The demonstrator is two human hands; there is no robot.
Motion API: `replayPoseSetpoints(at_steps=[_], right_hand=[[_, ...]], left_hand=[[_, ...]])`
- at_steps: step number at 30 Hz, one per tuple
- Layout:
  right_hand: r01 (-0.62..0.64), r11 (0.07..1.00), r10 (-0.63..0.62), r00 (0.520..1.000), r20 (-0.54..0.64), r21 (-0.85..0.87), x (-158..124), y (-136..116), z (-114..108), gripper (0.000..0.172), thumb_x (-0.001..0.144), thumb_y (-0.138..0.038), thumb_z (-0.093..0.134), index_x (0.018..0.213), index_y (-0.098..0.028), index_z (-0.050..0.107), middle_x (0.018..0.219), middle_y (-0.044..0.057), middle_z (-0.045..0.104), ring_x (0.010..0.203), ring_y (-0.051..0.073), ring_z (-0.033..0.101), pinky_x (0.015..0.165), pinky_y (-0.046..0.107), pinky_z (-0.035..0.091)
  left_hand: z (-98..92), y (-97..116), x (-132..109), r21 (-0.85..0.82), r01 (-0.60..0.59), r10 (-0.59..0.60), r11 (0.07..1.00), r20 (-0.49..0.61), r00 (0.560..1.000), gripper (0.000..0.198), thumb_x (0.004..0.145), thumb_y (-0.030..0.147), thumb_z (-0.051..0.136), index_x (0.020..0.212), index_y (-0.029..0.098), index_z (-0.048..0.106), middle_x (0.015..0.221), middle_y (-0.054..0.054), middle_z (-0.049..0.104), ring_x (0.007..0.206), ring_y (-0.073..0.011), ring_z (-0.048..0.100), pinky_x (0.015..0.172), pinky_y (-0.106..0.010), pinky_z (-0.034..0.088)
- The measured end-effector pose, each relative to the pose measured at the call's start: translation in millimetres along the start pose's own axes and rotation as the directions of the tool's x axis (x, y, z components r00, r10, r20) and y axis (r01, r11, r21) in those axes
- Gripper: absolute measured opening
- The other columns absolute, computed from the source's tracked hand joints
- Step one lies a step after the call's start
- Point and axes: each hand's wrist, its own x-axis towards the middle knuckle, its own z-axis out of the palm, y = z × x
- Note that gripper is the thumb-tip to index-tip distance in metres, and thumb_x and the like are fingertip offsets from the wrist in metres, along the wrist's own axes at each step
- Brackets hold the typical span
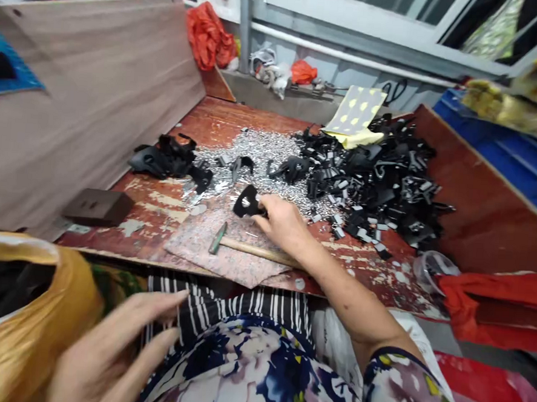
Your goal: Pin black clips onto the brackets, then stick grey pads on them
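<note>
My right hand (283,223) pinches a small black plastic piece (246,201) with rounded cut-outs, held above the worktable. Below it a hammer (247,248) with a green head and wooden handle lies on a speckled stone slab (202,236). My left hand (123,344), blurred, is low beside my lap with its fingers apart and nothing seen in it. A yellow sack (72,292) holding dark pieces stands just left of that hand. Beyond my right hand, many small silver pins (258,146) are spread over the table.
A large heap of black parts with metal bits (379,183) covers the right side, a dotted cloth (356,112) on top. More black parts (166,158) lie at left, behind a brown block (97,207). Wooden boards (98,81) wall the sides. A clear tub (432,268) stands front right.
</note>
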Motion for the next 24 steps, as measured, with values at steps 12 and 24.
replayPoseSetpoints(at_steps=[12, 24], right_hand=[[-0.330, 0.888, 0.348, 0.938, 0.001, 0.319, -119, 41, -31, 0.021, 0.104, -0.025, 0.050, 0.112, -0.023, 0.070, 0.108, 0.005, 0.077, 0.096, 0.017, 0.071, 0.086, 0.030, 0.055], [-0.383, 0.915, 0.352, 0.910, -0.219, -0.124, -168, 138, -34, 0.008, 0.095, -0.020, 0.059, 0.093, -0.019, 0.068, 0.096, 0.010, 0.067, 0.094, 0.025, 0.060, 0.088, 0.036, 0.047]], left_hand=[[96.4, -44, 64, 0.073, -0.235, 0.226, 0.969, 0.109, 0.968, 0.033, 0.097, 0.049, 0.058, 0.086, 0.022, 0.073, 0.101, -0.007, 0.070, 0.098, -0.0263, 0.070, 0.086, -0.035, 0.052], [89.5, -28, 69, -0.076, 0.096, -0.087, 0.992, 0.119, 0.989, 0.041, 0.086, 0.062, 0.070, 0.073, 0.023, 0.074, 0.111, -0.005, 0.067, 0.112, -0.0290, 0.062, 0.103, -0.037, 0.047]])
